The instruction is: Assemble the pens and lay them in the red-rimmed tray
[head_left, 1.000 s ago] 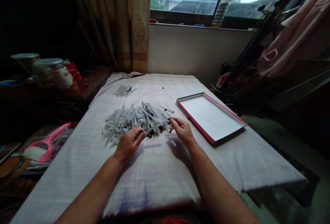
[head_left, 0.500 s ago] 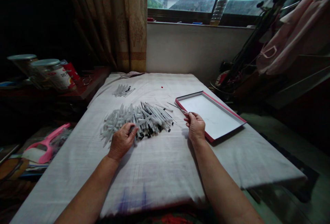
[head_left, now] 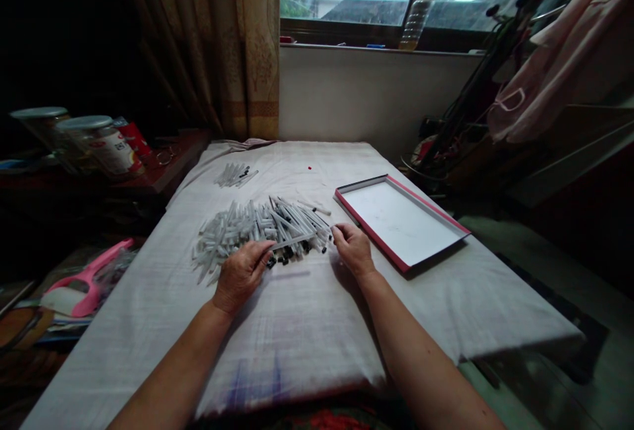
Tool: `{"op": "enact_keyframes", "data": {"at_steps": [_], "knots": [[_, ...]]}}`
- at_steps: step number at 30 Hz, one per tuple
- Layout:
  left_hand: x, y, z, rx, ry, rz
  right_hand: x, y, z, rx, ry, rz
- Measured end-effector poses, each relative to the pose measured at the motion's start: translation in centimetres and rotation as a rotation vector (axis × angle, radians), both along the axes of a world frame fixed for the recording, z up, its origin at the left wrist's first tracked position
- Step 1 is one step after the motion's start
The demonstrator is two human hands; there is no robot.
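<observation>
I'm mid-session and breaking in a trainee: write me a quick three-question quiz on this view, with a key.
1. Multiple choice: what does the left hand hold?
A) a jar
B) a clear tube
C) a pair of glasses

2. True or false: as the wearer sees it, the tray lies to the left of the big pile.

3. Fill in the blank: the tiny piece lying on the cloth beyond the big pile is ___ in colour.

Key: 1. B. 2. False; it lies to the right. 3. Red.
</observation>
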State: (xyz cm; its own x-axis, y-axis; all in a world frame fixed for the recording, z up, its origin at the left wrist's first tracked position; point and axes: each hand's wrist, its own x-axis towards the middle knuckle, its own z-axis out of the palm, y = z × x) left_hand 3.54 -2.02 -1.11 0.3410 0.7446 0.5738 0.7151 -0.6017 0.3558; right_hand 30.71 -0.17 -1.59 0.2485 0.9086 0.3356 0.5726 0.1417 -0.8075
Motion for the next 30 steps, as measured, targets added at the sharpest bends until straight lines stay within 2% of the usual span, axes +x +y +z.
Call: {"op": "enact_keyframes", "data": {"at_steps": [2, 4, 7, 9, 12, 16, 19, 21, 23, 25, 26, 28, 30], "knots": [[0.2, -0.2, 0.1, 0.002, 0.027, -0.004, -0.7, -0.3, 0.3, -0.017, 0.153, 0.16], [0.4, -0.3, 0.3, 0.003, 0.062, -0.005, -1.6, -0.6, 0.5, -0.094, 0.303, 0.311], [0.6, -0.4, 0.3, 0.032, 0.103, -0.019, -2.7, -0.9, 0.9, -0.246, 0.433, 0.431], [0.5, -0.3, 0.3, 0.08, 0.136, -0.019, -3.0, -1.0, 1.2, -0.303, 0.484, 0.449], [0.3, -0.3, 0.4, 0.138, 0.22, -0.007, -2.9, -1.0, 1.6, -0.301, 0.572, 0.472], [0.4, -0.4, 0.5, 0.145, 0.255, -0.001, -2.8, -1.1, 1.6, -0.331, 0.616, 0.479], [0.6, -0.4, 0.6, 0.042, 0.192, -0.021, -2.8, -1.2, 1.6, -0.336, 0.551, 0.476], [0.3, -0.2, 0.8, -0.135, 0.114, -0.046, -2.2, -1.0, 1.7, -0.295, 0.515, 0.487], [-0.4, 0.1, 1.1, -0.365, -0.006, -0.04, -1.1, -0.6, 1.9, -0.197, 0.534, 0.428], [-1.3, 0.6, 1.6, -0.512, -0.149, 0.049, 0.4, 0.1, 1.9, -0.061, 0.594, 0.254], [-1.7, 0.9, 1.8, -0.494, -0.175, 0.114, 1.1, 0.5, 1.8, -0.005, 0.617, 0.149], [-2.0, 1.6, 2.4, -0.355, -0.14, 0.221, 1.9, 1.3, 1.2, 0.043, 0.596, -0.023], [-1.6, 2.5, 2.8, -0.195, -0.07, 0.272, 1.7, 2.0, 0.4, 0.018, 0.474, -0.108]]}}
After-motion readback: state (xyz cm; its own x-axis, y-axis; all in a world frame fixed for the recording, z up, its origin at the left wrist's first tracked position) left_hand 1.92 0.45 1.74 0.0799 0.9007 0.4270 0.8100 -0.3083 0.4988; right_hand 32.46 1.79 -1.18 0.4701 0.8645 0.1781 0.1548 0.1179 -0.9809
